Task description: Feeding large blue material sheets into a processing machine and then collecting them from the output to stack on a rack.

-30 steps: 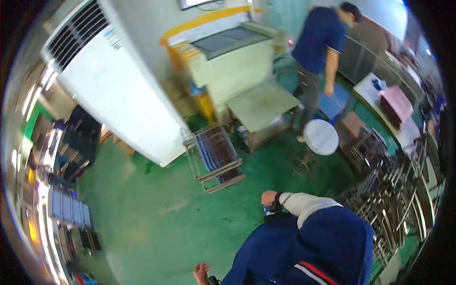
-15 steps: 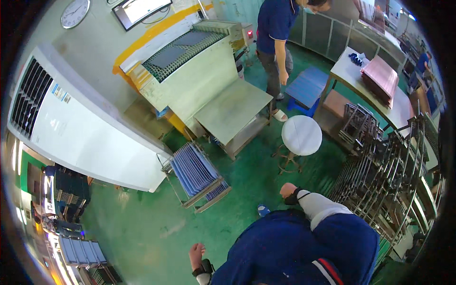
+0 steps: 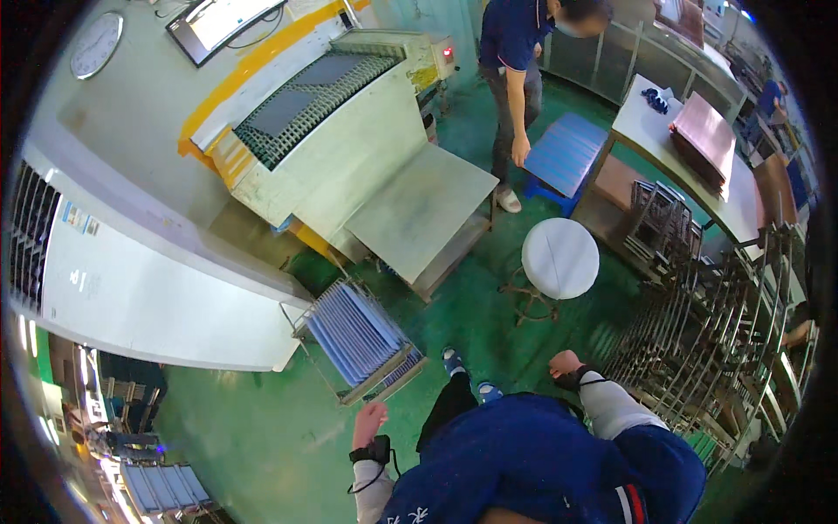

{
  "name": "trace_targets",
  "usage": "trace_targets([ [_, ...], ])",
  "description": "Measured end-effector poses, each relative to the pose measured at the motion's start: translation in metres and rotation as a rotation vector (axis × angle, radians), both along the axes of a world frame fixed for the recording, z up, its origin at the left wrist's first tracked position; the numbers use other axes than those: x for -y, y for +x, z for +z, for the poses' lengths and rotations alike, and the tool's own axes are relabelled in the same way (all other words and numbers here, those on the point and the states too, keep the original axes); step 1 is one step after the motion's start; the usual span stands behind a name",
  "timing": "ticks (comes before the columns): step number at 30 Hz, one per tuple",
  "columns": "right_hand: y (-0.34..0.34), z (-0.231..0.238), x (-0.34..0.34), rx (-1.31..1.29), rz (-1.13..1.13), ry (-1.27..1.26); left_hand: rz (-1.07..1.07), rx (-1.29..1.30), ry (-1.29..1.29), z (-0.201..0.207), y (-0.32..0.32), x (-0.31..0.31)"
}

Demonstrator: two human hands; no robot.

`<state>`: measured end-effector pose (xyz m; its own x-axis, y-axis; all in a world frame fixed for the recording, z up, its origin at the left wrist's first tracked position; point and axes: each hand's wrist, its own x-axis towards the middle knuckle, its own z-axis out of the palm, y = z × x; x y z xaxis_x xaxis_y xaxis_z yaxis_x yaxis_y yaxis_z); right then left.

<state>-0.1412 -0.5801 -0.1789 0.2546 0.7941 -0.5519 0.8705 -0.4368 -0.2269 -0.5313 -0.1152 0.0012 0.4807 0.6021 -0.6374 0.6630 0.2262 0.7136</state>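
My left hand hangs over the green floor with loosely bent fingers, open and holding nothing. It is close to the near end of a wire rack filled with upright bluish panels, and appears apart from it. My right hand is curled into a loose fist with nothing visible in it. A round white-topped stool stands just beyond that hand. To its right are stacked metal racks. Dark bands circle both my wrists.
A pale machine with a roller bed carries dark panels; a flat table adjoins it. A co-worker stands beside a stack of blue sheets. Copper-coloured sheets lie on a worktable. A large white cabinet-like unit is at left.
The rack and stool appear nearer, and my stepping feet now show. My left hand has risen; my right hand has shifted right. The co-worker leans further toward the blue sheets.
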Motion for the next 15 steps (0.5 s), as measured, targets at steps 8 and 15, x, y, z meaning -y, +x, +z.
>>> trace_targets([
  [8, 0.026, -0.054, 0.041, -1.265, -1.389, 0.295, -0.167, 0.110, -0.125, -0.040, 0.114, -0.076],
  [15, 0.058, 0.066, -0.122, -0.235, -0.345, 0.302, -0.180, 0.108, -0.137, -0.026, 0.153, -0.133],
])
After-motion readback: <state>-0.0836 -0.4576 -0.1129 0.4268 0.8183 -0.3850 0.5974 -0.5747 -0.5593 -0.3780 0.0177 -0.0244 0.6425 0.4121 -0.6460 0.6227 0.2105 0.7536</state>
